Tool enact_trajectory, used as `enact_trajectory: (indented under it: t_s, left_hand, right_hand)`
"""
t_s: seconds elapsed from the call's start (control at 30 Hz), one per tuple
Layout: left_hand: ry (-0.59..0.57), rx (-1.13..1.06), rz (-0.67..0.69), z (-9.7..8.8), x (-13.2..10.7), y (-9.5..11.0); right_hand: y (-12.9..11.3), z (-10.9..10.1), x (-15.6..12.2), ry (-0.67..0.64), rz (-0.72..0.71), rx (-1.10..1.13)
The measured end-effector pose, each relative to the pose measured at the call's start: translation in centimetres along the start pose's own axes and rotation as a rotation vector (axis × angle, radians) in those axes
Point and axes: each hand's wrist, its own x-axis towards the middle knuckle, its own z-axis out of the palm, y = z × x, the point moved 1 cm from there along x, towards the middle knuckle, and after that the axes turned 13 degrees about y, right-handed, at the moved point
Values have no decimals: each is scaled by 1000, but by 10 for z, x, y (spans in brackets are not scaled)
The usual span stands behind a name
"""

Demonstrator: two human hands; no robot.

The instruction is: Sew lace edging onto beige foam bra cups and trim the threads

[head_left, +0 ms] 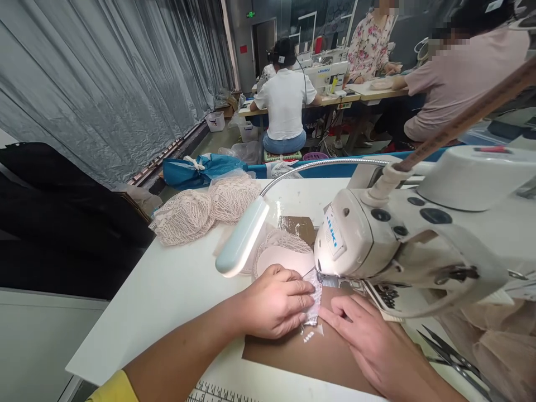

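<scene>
My white table (167, 290) carried the sewing machine (419, 234) on its right side. A heap of lace cups (205, 209) lay at its far left edge, a brown sheet (299, 357) lay near me with a small lace piece (315, 298) on it, and scissors (452, 357) lay further right.

text=JUKI | on=near sewing machine (363, 241) | text=JUKI | on=far sewing machine (327, 74)

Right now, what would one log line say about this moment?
left hand: fingertips on lace piece | right hand: flat on brown sheet beside it | lace piece: at sewing machine
</scene>
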Motion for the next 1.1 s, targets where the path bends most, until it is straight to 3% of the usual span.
enact_trajectory:
  t_s: [0.5, 0.73, 0.87, 1.1]
  left_hand:
    - [-69, -45, 5, 1, 0, 0]
    - [37, -14, -99, 12, -1, 1]
    - [47, -61, -155, 10, 0, 2]
    - [4, -134, -73, 6, -4, -4]
  right_hand:
    - [-8, -8, 3, -39, -9, 70]
    - [-7, -8, 2, -20, -9, 68]
    - [-6, -8, 2, -9, -24, 57]
    - [-6, -9, 2, -34, -32, 71]
